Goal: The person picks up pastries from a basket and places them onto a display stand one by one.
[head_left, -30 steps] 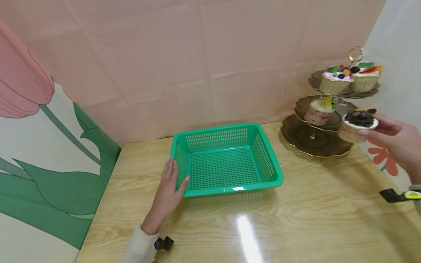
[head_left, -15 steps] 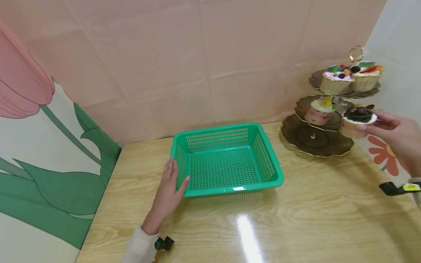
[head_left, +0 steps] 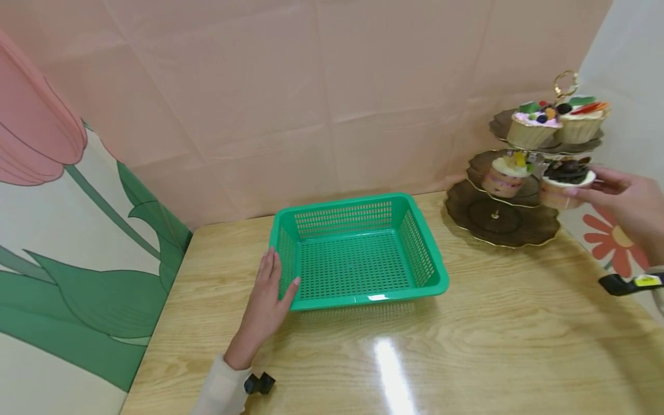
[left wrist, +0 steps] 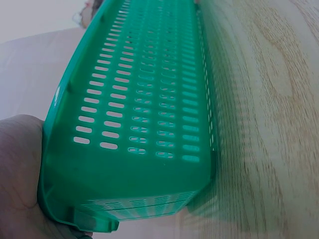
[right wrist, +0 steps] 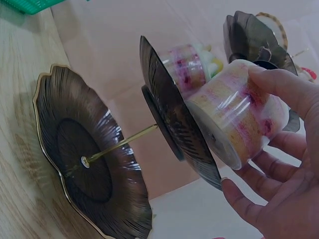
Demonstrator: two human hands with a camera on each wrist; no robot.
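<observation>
My right hand (head_left: 630,202) holds a clear cup of layered cake (head_left: 562,190) with dark chocolate topping, at the right edge of the middle tier of a brown tiered stand (head_left: 469,222). In the right wrist view, my thumb lies on one side of the cake cup (right wrist: 239,114) and fingers on the other; its base is close to the plate's rim, and I cannot tell whether they touch. My left hand (head_left: 266,302) rests with straight fingers on the left front corner of a green perforated basket (head_left: 332,303).
A second cake cup (head_left: 503,178) with yellow and green topping sits on the middle tier. Two cupcakes, one with pink cream (head_left: 531,132) and one with white cream (head_left: 578,127), occupy the top tier. A pink backdrop (head_left: 249,86) rises behind the wooden table (head_left: 493,334).
My right hand has lifted slightly with the cake cup, beside the stand's middle tier. The left hand and basket have stayed in place.
</observation>
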